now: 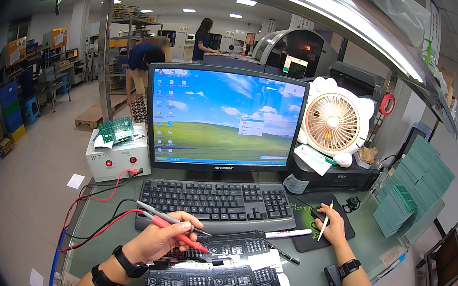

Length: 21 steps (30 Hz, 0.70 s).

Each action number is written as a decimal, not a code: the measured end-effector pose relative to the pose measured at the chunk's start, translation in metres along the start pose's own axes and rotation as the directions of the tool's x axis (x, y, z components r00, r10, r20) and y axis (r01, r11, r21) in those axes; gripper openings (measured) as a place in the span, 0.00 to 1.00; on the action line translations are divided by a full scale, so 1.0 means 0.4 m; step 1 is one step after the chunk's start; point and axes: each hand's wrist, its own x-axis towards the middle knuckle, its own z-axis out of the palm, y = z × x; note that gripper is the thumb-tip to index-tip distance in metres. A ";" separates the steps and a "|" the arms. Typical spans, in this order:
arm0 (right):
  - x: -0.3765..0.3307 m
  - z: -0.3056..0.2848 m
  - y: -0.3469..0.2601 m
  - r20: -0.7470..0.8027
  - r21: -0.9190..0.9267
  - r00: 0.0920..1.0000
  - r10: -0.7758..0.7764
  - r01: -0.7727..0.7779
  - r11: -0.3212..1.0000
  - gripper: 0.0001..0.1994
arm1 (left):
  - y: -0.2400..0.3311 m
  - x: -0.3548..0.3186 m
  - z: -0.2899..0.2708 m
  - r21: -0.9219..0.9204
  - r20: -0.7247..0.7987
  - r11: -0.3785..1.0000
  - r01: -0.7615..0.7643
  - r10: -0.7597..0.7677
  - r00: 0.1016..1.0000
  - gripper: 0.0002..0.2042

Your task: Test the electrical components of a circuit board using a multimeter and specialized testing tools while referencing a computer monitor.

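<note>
My left hand [167, 236] is closed round two test probes: a red probe [179, 235] and a grey probe [167, 215]. Their tips point right over a black circuit panel [210, 282], which has rows of small holes and lies in front of the keyboard [218, 200]. Over the mouse pad [308, 243], my right hand [334, 225] holds a slim pale pen-like stick [325, 222] upright between its fingers. A dark mouse appears partly hidden beneath that hand. Black and red leads [80, 198] run from the probes to a white tester box [117, 160] at the left.
A monitor [223, 122] stands behind the keyboard. Green boards [120, 130] lie on the tester box. A cat-shaped fan [333, 122] sits on a black printer [328, 176]. Stacked green panels [415, 179] stand at the right. A black pen [286, 256] lies by the panel. Two people are farther back.
</note>
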 end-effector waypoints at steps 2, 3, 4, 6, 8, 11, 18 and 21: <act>-0.001 0.000 0.001 -0.001 -0.001 1.000 0.000 0.000 1.000 0.18 | 0.001 0.000 -0.001 0.004 0.026 1.000 0.005 -0.005 1.000 0.12; -0.001 0.001 0.004 -0.003 -0.003 1.000 -0.003 0.003 1.000 0.17 | 0.001 0.000 -0.001 0.002 0.027 1.000 0.003 -0.003 1.000 0.12; -0.001 0.002 0.006 -0.005 -0.005 1.000 -0.006 0.005 1.000 0.17 | 0.001 0.000 0.000 0.000 0.029 1.000 0.001 -0.001 1.000 0.12; 0.000 0.000 -0.001 -0.003 -0.005 1.000 -0.007 0.007 1.000 0.18 | -0.002 0.002 0.003 -0.003 0.001 1.000 -0.005 0.005 1.000 0.11; 0.001 -0.001 -0.001 -0.002 -0.007 1.000 -0.007 0.007 1.000 0.18 | -0.003 0.003 0.005 -0.006 -0.024 1.000 -0.011 0.010 1.000 0.11; 0.000 0.000 0.002 -0.001 0.001 1.000 -0.015 0.015 1.000 0.18 | -0.001 0.003 0.007 0.000 -0.027 1.000 -0.009 0.009 1.000 0.11; 0.001 0.002 -0.006 -0.012 -0.001 0.999 0.042 -0.042 0.999 0.19 | 0.000 0.000 0.002 -0.011 -0.003 1.000 -0.008 0.008 1.000 0.11; -0.001 0.001 0.000 -0.010 -0.003 1.000 0.022 -0.022 1.000 0.18 | 0.002 -0.002 0.002 -0.015 0.024 1.000 0.000 0.001 1.000 0.12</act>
